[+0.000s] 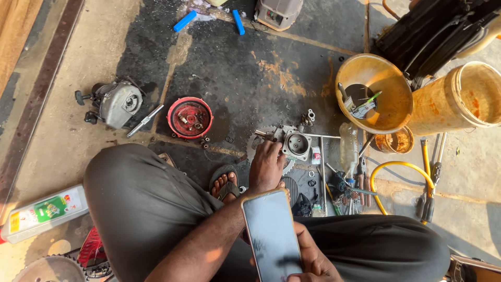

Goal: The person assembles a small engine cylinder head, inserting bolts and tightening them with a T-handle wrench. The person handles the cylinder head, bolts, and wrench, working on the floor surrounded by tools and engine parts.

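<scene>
Left hand point(266, 166) reaching down to the oily floor point(235, 73), fingers closed around a small grey metal housing point(293, 142) to steady it, while the right hand point(310, 258) grips a dark-screened phone point(271, 235) tilted up above the lap for viewing.

phone point(271, 237) before metal housing point(292, 142), bucket point(378, 94) right
</scene>
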### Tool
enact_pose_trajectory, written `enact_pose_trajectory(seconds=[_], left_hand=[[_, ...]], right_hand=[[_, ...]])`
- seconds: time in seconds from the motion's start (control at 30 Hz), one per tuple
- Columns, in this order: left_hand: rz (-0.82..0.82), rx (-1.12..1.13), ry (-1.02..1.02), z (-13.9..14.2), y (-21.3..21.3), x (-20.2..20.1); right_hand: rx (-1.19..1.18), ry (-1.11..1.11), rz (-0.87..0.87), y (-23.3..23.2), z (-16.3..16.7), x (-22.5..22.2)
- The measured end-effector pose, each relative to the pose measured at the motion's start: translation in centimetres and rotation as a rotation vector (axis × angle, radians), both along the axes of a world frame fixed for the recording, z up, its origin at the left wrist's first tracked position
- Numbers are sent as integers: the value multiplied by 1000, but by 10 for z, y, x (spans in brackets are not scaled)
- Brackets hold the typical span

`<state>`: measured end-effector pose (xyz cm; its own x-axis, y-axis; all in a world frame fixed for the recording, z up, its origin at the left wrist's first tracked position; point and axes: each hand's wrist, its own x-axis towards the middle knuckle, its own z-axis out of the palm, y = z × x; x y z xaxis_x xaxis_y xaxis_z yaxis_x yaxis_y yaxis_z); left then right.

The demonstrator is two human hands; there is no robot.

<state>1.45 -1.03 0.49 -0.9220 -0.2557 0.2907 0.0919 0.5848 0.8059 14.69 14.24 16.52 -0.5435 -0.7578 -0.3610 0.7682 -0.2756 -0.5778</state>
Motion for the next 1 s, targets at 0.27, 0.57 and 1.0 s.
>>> enact_pose_trajectory(seconds=[0.27, 0.57, 1.0], left_hand=[[-38, 111, -132, 17, -5, 5], [-52, 46, -11, 22, -4, 10], [-10, 466, -100, 40, -11, 18]], right_hand=[[195, 163, -216, 4, -4, -18], [181, 211, -218, 7, -8, -26], [124, 206, -262, 9, -20, -30]])
